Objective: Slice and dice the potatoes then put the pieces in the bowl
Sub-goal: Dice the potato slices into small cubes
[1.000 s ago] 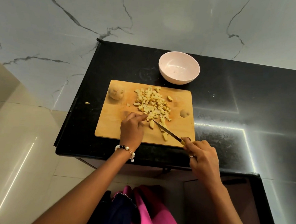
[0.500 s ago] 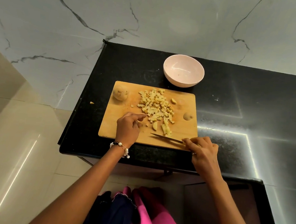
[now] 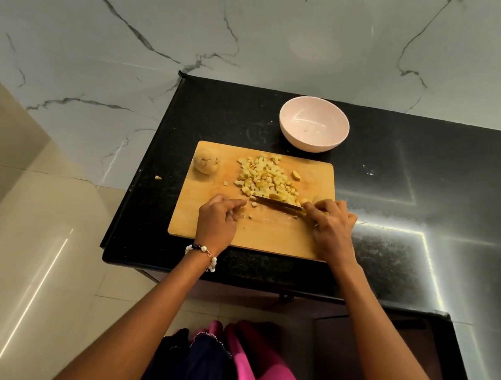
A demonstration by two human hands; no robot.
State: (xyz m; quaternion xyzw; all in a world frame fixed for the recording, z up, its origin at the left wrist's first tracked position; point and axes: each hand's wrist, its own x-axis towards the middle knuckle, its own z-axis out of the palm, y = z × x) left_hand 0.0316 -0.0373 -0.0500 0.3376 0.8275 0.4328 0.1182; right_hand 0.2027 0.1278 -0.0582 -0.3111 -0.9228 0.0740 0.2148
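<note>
A wooden cutting board (image 3: pixel 269 237) lies on the black counter. A heap of diced potato pieces (image 3: pixel 267 177) covers its far middle. A whole potato (image 3: pixel 205 161) sits at the board's far left corner. My right hand (image 3: pixel 330 225) grips the knife (image 3: pixel 275 202), whose blade lies sideways against the near edge of the heap. My left hand (image 3: pixel 217 220) rests on the board just left of the blade tip, index finger extended, holding nothing. The pale pink bowl (image 3: pixel 313 124) stands beyond the board with nothing visible in it.
One stray potato piece (image 3: pixel 158 177) lies on the black counter (image 3: pixel 411 190) left of the board. The counter's left edge drops to a tiled floor (image 3: pixel 23 244). A marble wall (image 3: pixel 197 25) rises behind. Pink and dark cloth (image 3: pixel 226 365) hangs below.
My right hand has swung the knife from a diagonal near the board's front edge up to the heap, blade now sideways. Loose pieces have been pushed toward the heap. My left hand barely moved.
</note>
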